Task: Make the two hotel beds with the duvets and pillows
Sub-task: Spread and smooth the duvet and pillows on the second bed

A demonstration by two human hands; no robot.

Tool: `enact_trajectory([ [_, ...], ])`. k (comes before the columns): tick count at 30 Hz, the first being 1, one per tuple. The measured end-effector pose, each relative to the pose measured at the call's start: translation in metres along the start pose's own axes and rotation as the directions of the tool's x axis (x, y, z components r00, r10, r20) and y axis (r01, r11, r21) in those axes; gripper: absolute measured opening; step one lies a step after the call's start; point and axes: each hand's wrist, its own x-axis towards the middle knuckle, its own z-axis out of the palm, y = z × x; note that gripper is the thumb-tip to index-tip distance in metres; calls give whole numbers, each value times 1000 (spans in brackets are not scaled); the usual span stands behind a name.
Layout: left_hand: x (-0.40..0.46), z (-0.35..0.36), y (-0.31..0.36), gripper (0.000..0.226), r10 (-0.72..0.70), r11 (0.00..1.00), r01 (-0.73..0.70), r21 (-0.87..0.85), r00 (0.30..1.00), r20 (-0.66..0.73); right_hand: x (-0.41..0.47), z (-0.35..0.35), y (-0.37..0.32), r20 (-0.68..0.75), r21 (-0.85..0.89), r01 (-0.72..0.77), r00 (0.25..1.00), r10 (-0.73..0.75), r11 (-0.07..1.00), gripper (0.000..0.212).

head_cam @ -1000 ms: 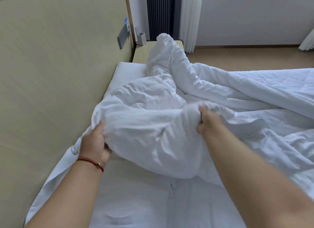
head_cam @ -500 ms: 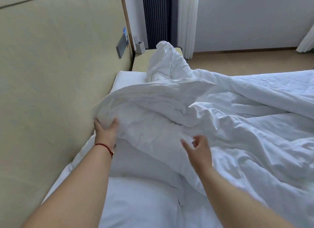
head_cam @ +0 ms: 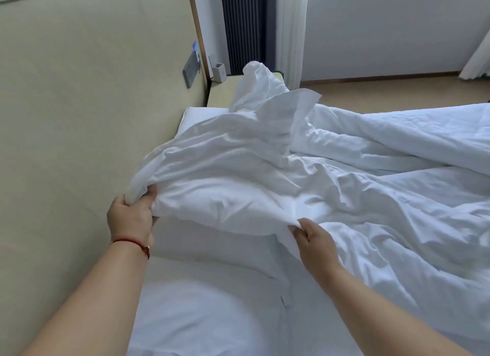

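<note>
White cotton filled the view; the duvet (head_cam: pixel 265 186) lay bunched and twisted across the bed (head_cam: pixel 201 313), its near edge lifted clear of the sheet close to the padded headboard (head_cam: pixel 79 117). The left hand (head_cam: pixel 131 217), a red cord at its wrist, was closed on the corner nearest the headboard, fingers curled into the cloth and thumb over it; the right hand (head_cam: pixel 315 239) pinched a fold of the same edge further along, fingers shut on the fabric. Held thus, some way apart along one hem, the two hands seemed placed to find the duvet's top edge and draw it taut, probably before spreading it flat; the far end (head_cam: pixel 258 85) stood heaped up against the bedside table (head_cam: pixel 220 95), so much straightening was left. A pillow (head_cam: pixel 204 114) showed beside the headboard, partly under the duvet, and what looked like another (head_cam: pixel 185 316) lay low in the view, blurred. As for containers, a small grey box-like holder (head_cam: pixel 218 73) stood on the table; whether anything was in it could not be told.
</note>
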Motion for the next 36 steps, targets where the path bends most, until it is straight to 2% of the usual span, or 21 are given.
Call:
enact_trajectory([
  [2,-12,-19,17,21,14,1000,-13,23,999,-39,-20,-14,-17,13,-7,74,997,-74,997,43],
  [6,-34,-73,49,17,49,992,-43,117,997,-51,-67,-36,-52,181,-68,219,962,-204,973,41],
  [10,-70,-128,72,16,131,928,-116,355,991,-19,-120,-46,-79,329,-79,277,914,-237,958,40],
  [12,-88,-160,78,19,135,873,-99,478,990,-40,-149,-48,-90,403,-73,305,880,-252,950,42],
  [14,-109,-189,82,33,142,791,-76,607,988,-61,-177,-50,-95,490,-51,332,830,-266,942,43],
  [16,-125,-210,84,52,142,659,-54,751,988,-53,-198,-50,-93,574,-18,319,780,-251,948,43],
  [20,-158,-202,95,42,-4,498,-13,867,1000,17,-206,-38,-67,704,-44,231,698,-134,972,44],
  [22,-160,-187,99,50,-42,373,-8,928,999,26,-195,-31,-54,732,-69,242,671,-115,968,41],
  [23,-159,-177,101,56,-10,327,-14,945,1000,19,-187,-28,-47,731,-80,238,675,-105,968,37],
  [25,-156,-153,106,69,109,268,-86,960,992,58,-163,-24,-35,672,-111,178,739,-58,978,32],
  [28,-147,-101,108,65,171,256,-295,920,951,257,-122,-29,-16,484,-132,-10,872,74,991,28],
  [31,-130,-43,88,57,87,247,-470,847,882,464,-83,-43,5,348,-160,-146,917,194,976,24],
  [34,-127,23,58,63,-40,226,-638,736,749,661,-45,-63,34,199,-143,-328,915,352,934,20],
  [36,-128,64,34,67,-145,233,-700,675,662,736,-22,-78,58,76,-130,-408,905,419,904,32],
])
